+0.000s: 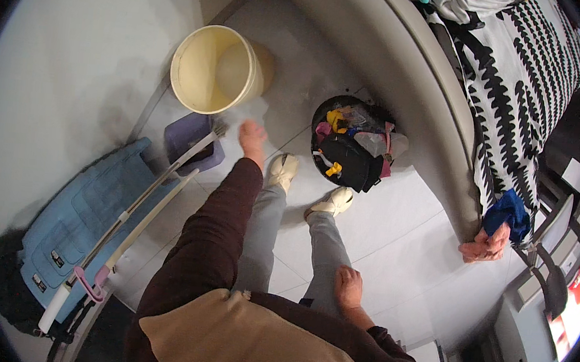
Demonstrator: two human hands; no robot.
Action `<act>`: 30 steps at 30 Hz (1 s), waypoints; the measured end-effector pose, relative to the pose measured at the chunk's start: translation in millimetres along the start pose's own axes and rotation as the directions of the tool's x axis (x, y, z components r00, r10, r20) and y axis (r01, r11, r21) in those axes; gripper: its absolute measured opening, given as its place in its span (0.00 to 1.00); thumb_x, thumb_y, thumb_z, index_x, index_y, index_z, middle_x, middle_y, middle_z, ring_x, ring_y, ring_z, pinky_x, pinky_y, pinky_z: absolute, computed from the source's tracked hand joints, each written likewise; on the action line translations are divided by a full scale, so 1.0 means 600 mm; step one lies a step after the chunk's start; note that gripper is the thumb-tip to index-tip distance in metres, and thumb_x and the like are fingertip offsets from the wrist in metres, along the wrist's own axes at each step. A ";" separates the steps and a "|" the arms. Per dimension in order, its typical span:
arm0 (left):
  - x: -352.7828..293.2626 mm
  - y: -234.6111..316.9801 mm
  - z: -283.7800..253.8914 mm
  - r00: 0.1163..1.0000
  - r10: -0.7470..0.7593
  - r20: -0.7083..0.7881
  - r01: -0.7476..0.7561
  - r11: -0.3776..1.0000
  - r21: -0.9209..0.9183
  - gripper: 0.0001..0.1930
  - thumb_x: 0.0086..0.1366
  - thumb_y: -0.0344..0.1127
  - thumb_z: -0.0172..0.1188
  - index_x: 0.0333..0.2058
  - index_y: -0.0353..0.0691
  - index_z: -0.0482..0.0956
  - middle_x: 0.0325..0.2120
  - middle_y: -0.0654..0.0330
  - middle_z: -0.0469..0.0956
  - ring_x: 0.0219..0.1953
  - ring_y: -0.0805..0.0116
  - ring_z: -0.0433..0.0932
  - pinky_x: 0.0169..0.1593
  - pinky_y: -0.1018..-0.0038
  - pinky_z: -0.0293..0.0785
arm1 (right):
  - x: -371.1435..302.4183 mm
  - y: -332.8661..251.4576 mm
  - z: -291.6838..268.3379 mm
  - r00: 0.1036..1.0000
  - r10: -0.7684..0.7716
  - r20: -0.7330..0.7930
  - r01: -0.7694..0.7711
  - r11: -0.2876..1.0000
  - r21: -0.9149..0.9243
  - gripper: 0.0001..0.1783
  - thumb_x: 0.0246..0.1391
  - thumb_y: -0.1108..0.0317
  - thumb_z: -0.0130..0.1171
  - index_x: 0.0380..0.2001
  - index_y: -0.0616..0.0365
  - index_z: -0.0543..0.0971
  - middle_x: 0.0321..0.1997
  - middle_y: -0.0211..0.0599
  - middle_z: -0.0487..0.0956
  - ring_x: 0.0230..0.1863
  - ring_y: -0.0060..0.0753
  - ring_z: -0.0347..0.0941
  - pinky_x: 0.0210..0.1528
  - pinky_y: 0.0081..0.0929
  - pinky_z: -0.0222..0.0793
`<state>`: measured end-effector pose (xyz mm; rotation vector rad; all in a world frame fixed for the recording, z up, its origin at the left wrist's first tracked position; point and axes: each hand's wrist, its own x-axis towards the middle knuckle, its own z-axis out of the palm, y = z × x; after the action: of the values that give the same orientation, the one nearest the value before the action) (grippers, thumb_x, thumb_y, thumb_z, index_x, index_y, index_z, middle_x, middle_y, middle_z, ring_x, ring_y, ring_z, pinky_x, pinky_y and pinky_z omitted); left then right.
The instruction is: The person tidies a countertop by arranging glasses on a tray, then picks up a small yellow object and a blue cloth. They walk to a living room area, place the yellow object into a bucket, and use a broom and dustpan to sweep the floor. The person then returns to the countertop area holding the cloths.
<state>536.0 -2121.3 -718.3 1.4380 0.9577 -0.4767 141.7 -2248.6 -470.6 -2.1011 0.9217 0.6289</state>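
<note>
Right hand (pixel 348 284) is hung loosely curled by the thigh, nothing pinched. Left hand (pixel 252 135) is stretched out, fingers spread and empty, toward the cream bucket (pixel 211 69) on the floor. Mop handles (pixel 134 222) alongside could easily get knocked over.

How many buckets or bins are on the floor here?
2: a cream bucket beyond the left hand, and a black bin of mixed rubbish right of the shoes, beside the bed. Others may be hidden.
</note>
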 end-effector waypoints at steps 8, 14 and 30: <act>0.120 -0.128 0.125 0.535 -0.052 0.843 -0.824 -0.256 0.506 0.19 0.67 0.43 0.37 0.55 0.52 0.66 0.54 0.59 0.68 0.58 0.33 0.56 0.58 0.43 0.53 | 0.033 0.007 -0.031 0.998 0.057 -0.041 -0.061 0.993 -0.097 0.09 0.52 0.64 0.52 0.34 0.53 0.77 0.41 0.36 0.76 0.44 0.46 0.69 0.47 0.40 0.62; 0.181 -0.170 0.204 0.643 -0.311 0.700 -0.744 -0.473 0.472 0.22 0.67 0.43 0.37 0.59 0.57 0.60 0.57 0.58 0.64 0.60 0.39 0.55 0.59 0.47 0.54 | 0.058 0.029 -0.060 0.990 0.080 -0.118 -0.090 0.992 -0.084 0.08 0.52 0.66 0.52 0.33 0.55 0.77 0.38 0.39 0.77 0.42 0.46 0.69 0.46 0.39 0.62; -0.152 0.113 0.200 0.471 0.568 0.675 -0.879 0.363 0.309 0.12 0.57 0.27 0.53 0.41 0.38 0.78 0.35 0.55 0.78 0.40 0.60 0.76 0.43 0.70 0.71 | 0.053 -0.015 -0.035 0.998 0.018 -0.056 -0.021 0.998 -0.054 0.06 0.51 0.72 0.53 0.33 0.59 0.75 0.34 0.42 0.76 0.37 0.47 0.71 0.42 0.39 0.66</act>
<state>569.1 -2251.1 -621.9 2.0606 -0.4191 -0.4004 170.9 -2273.8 -475.5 -2.1695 0.9674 0.6147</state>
